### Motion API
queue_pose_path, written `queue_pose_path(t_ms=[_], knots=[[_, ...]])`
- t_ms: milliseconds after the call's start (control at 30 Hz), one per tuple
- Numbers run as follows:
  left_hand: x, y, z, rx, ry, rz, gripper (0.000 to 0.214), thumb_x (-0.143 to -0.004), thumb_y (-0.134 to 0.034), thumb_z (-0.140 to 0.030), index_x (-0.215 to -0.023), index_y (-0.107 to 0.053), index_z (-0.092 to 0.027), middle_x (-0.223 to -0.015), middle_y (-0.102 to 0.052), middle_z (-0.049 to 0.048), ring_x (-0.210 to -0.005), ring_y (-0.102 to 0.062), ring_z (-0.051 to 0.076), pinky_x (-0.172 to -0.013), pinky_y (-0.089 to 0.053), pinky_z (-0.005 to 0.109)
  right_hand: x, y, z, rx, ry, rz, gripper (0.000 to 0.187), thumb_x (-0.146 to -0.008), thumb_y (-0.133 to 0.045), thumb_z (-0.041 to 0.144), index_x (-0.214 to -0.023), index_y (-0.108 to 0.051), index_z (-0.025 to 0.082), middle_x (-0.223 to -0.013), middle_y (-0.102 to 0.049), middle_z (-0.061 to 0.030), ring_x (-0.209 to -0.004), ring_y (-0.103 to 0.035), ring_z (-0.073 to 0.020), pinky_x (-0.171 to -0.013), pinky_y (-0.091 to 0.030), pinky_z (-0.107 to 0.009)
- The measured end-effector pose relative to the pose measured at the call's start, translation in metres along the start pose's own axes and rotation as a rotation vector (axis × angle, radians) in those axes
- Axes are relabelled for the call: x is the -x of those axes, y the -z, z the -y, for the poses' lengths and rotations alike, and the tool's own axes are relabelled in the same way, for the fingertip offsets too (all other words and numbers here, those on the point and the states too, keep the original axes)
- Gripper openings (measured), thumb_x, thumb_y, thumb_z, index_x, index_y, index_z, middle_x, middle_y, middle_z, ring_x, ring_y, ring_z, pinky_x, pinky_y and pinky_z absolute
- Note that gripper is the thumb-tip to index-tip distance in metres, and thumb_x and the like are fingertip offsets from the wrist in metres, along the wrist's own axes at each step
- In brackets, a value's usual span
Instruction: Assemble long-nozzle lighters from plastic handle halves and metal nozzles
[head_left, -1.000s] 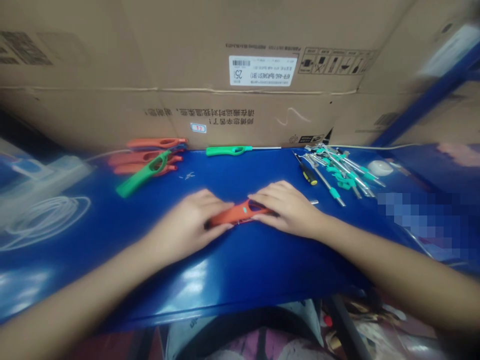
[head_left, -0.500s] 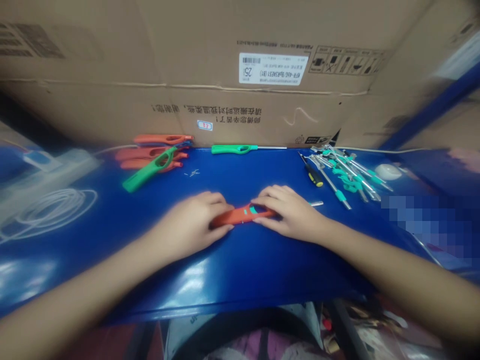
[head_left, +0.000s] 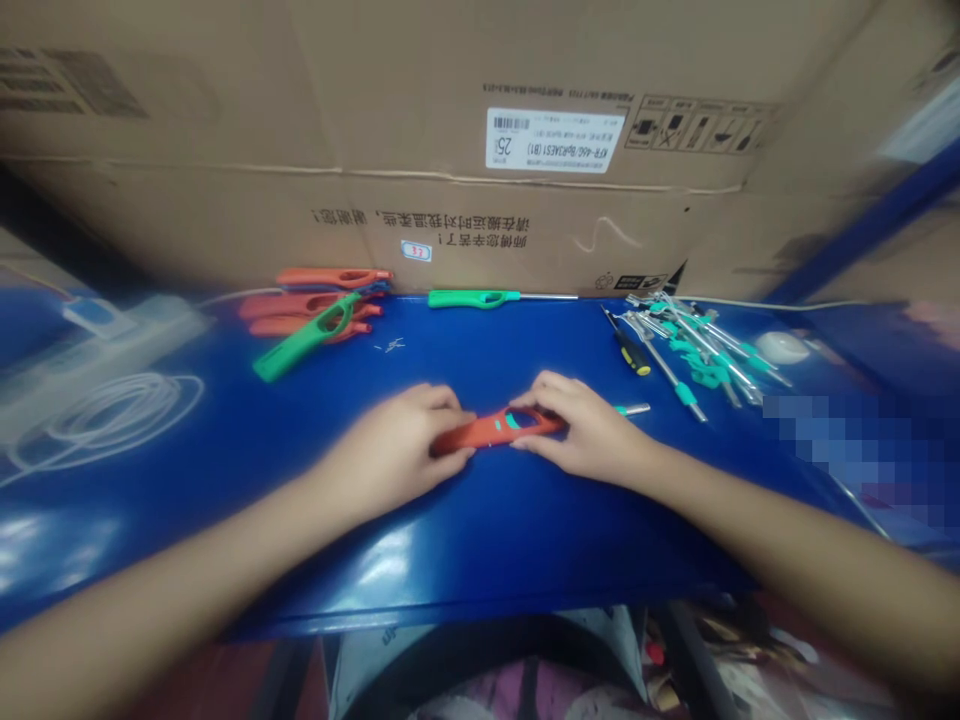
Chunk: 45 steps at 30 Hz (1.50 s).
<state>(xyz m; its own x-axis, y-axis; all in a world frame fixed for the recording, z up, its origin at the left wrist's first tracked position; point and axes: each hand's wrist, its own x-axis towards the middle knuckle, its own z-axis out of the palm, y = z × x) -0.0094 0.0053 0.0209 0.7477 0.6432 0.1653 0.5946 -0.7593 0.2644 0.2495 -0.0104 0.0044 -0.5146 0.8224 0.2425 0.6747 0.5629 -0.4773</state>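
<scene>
An orange lighter (head_left: 487,431) with a teal trigger lies flat on the blue table (head_left: 480,540), its metal tip poking out to the right. My left hand (head_left: 390,450) grips its handle end with curled fingers. My right hand (head_left: 581,425) is closed over its front end, fingers pressing on top.
Orange lighter bodies (head_left: 315,305) and a green lighter (head_left: 304,337) lie at the back left, another green lighter (head_left: 472,298) at the back middle. A screwdriver (head_left: 628,350) and a heap of metal rods with teal parts (head_left: 694,345) sit back right. Coiled white tube (head_left: 112,415) lies left. Cardboard boxes (head_left: 450,140) wall the back.
Both hands stay on the orange lighter. My right fingers have slid back a little, baring more of the trigger opening. The view has shifted slightly.
</scene>
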Motion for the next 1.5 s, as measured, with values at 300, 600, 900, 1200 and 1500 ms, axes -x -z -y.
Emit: queue_pose_path(t_ms=[300,600,900,1200,1500], knots=[[0.0,-0.002,0.006,-0.124,-0.092,-0.025,0.031,-0.1,-0.052,-0.03,-0.122,-0.067,-0.016,-0.102,-0.069,0.0085,-0.092,-0.065,0.022,-0.078,-0.052,0.032,0.002,0.004,-0.003,0.013,0.189,-0.105,0.007,-0.093,-0.063,0.021,-0.098,-0.066,0.016,-0.094,-0.067,-0.0081,-0.087,-0.063,-0.0192,-0.077,-0.05,-0.03],[-0.001,0.002,0.002,0.093,-0.093,-0.015,0.031,-0.104,-0.045,-0.034,-0.111,-0.069,-0.016,-0.089,-0.065,0.0069,-0.083,-0.061,0.02,-0.074,-0.048,0.031,0.003,0.004,-0.001,-0.024,0.178,-0.151,0.009,-0.092,-0.069,0.026,-0.092,-0.068,0.017,-0.085,-0.069,-0.0049,-0.075,-0.063,-0.0161,-0.069,-0.049,-0.026],[-0.001,0.004,0.006,0.103,-0.022,-0.075,0.032,-0.103,-0.047,-0.038,-0.121,-0.062,-0.017,-0.108,-0.068,0.0076,-0.092,-0.067,0.02,-0.081,-0.052,0.032,0.004,0.013,-0.003,0.017,0.088,-0.153,0.011,-0.096,-0.062,0.026,-0.1,-0.068,0.017,-0.093,-0.071,-0.0061,-0.082,-0.066,-0.0177,-0.074,-0.05,-0.028],[0.001,-0.006,0.009,-0.117,-0.147,-0.086,0.044,-0.103,-0.045,-0.047,-0.135,-0.056,-0.019,-0.104,-0.072,0.0083,-0.089,-0.07,0.026,-0.078,-0.053,0.038,0.006,0.014,0.005,0.153,0.22,0.007,0.029,-0.103,-0.046,0.032,-0.115,-0.065,0.014,-0.103,-0.071,-0.0111,-0.093,-0.066,-0.0223,-0.08,-0.053,-0.035],[0.002,-0.011,0.002,0.01,-0.231,-0.04,0.036,-0.104,-0.044,-0.046,-0.116,-0.067,-0.02,-0.085,-0.075,0.0054,-0.071,-0.07,0.018,-0.065,-0.049,0.026,0.011,0.007,0.01,0.159,0.403,-0.061,0.025,-0.103,-0.048,0.026,-0.113,-0.068,0.017,-0.109,-0.076,-0.0083,-0.095,-0.069,-0.0195,-0.083,-0.054,-0.032]])
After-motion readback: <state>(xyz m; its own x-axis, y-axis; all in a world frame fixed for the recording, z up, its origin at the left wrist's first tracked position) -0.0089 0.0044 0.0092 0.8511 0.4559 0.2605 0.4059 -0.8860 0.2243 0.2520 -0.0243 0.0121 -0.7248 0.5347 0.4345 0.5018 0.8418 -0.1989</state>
